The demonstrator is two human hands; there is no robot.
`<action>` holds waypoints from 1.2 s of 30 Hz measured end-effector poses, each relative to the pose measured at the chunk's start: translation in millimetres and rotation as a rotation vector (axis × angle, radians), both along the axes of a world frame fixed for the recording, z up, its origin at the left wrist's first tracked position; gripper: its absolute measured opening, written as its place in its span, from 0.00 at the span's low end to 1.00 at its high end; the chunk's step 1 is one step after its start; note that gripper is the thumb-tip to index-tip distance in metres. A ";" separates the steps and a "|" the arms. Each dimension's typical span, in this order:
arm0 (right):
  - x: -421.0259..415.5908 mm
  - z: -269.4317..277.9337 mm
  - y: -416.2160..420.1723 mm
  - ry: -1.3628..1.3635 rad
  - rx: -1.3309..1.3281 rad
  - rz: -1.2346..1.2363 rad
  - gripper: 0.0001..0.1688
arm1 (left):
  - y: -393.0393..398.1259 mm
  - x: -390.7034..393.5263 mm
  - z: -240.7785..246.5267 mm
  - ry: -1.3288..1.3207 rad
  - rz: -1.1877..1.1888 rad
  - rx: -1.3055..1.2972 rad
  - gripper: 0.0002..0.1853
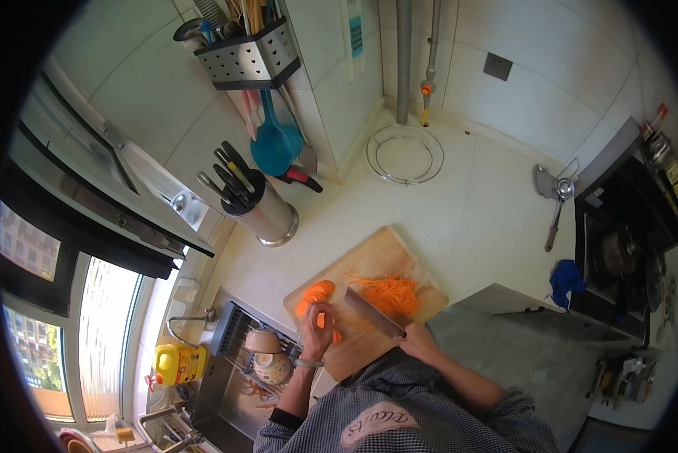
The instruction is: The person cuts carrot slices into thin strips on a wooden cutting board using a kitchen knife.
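A wooden cutting board [367, 351] lies at the front of the counter, tilted in my view. On its left side a row of carrot slices [316, 291] overlaps, and my left hand [317, 329] is curled over the near part of it, with orange showing between thumb and fingers. My right hand [416, 341] grips the handle of a cleaver [373, 311]. The blade lies low over the board, between the slices and a heap of shredded carrot [392, 293]. Its tip borders the shreds. My fingers partly hide the slices.
Left of the board is a sink [214, 390] with bowls [272, 367] on a rack. Behind stands a steel knife block [268, 218]. A wire ring stand [405, 154] sits at the back; a ladle [558, 212], blue cloth [567, 281] and stove [605, 243] are right.
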State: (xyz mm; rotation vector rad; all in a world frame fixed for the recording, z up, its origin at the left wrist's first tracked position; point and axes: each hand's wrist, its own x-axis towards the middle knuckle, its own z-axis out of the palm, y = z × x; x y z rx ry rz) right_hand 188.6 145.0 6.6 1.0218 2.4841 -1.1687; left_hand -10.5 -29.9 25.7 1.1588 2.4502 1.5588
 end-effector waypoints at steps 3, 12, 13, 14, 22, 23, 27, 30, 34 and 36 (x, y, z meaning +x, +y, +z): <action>2.8 0.2 4.3 0.034 0.196 -0.001 0.16 | -1.2 9.5 22.7 0.045 -0.023 -0.033 0.12; 21.1 17.6 18.5 0.362 0.768 0.192 0.23 | 42.0 82.0 32.1 0.208 -0.711 -0.412 0.30; 23.8 10.2 20.9 0.399 0.844 0.205 0.24 | 45.9 81.8 27.5 0.178 -0.712 -0.424 0.31; 27.5 4.6 24.0 0.435 0.920 0.218 0.24 | 50.6 78.9 17.1 0.147 -0.713 -0.435 0.32; 60.5 24.3 46.2 0.441 1.069 0.229 0.20 | 76.1 42.7 -33.6 0.207 -0.550 -0.477 0.34; 65.8 23.2 49.3 0.460 1.081 0.216 0.21 | 77.0 36.8 -38.9 0.210 -0.509 -0.494 0.34; 88.4 38.3 53.8 0.470 1.005 0.110 0.20 | 65.9 14.3 -37.2 -0.140 -0.433 -0.381 0.31; 101.4 33.2 52.1 0.471 0.947 -0.009 0.20 | 36.1 -6.8 -31.3 -0.381 -0.379 -0.114 0.26; 105.2 25.0 42.5 0.485 0.852 -0.175 0.18 | -22.8 -48.7 -32.1 -0.195 -0.220 -0.368 0.23; 101.9 25.5 36.3 0.505 0.791 -0.243 0.15 | -39.0 -53.5 -16.9 0.001 -0.219 -0.479 0.21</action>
